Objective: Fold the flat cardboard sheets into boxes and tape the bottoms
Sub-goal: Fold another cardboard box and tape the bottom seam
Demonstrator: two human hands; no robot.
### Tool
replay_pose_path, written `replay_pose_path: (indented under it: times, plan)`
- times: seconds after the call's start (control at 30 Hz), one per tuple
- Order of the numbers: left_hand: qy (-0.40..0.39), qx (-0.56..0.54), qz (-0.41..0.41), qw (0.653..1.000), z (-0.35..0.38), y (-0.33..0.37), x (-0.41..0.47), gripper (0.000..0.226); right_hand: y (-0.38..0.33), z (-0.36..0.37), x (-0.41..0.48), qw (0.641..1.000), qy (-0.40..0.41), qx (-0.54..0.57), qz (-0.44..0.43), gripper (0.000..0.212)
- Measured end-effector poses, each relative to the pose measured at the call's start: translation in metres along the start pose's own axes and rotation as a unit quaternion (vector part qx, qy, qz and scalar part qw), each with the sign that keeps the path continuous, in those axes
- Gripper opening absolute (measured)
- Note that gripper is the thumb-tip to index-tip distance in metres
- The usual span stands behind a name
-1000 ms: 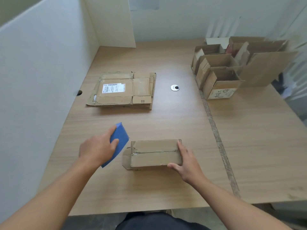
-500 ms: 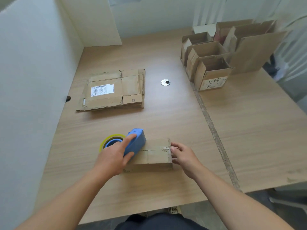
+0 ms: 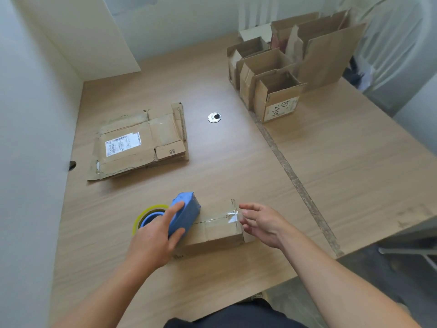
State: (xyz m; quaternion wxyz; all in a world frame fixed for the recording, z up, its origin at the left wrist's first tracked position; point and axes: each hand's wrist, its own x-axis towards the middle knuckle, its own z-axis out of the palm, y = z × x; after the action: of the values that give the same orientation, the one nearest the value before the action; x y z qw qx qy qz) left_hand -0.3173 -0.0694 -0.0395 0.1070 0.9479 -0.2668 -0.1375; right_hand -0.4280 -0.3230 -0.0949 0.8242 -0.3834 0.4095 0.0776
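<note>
On flattened cardboard: "K6" beside barcode label.

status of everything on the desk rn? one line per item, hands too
small box: folded shut, lying on the table, clear tape partly laid along its top seam
tape dispenser: gripped, resting on the box's left end
left hand: closed around the dispenser
right hand: open, fingers at the box's right end by the tape
flat cardboard stack: unfolded, lying flat
finished boxes: upright, tops open, grouped at far right
</note>
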Motion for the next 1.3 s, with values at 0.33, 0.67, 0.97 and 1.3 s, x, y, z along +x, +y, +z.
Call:
replay_pose_path:
  times: [0.33,0.67,0.97,1.3]
  plan:
    - [0.007,-0.028,-0.009,1.000,0.007,0.003,-0.013,0.061,0.031,-0.003,0.011,0.962,0.062,-0.215,-0.155,0.027]
    - [0.033,-0.033,-0.002,0.999,0.015,0.003,-0.016,0.061,0.045,0.008,-0.005,0.871,0.151,-0.407,-0.231,0.012]
    - [0.041,-0.015,0.029,0.999,0.022,-0.003,-0.018,0.063,0.064,0.028,-0.003,0.885,0.226,-0.329,-0.240,0.018]
    - [0.078,0.035,0.121,0.989,0.013,-0.050,-0.021,0.073,0.038,0.037,-0.001,0.881,0.235,-0.366,-0.183,0.018]
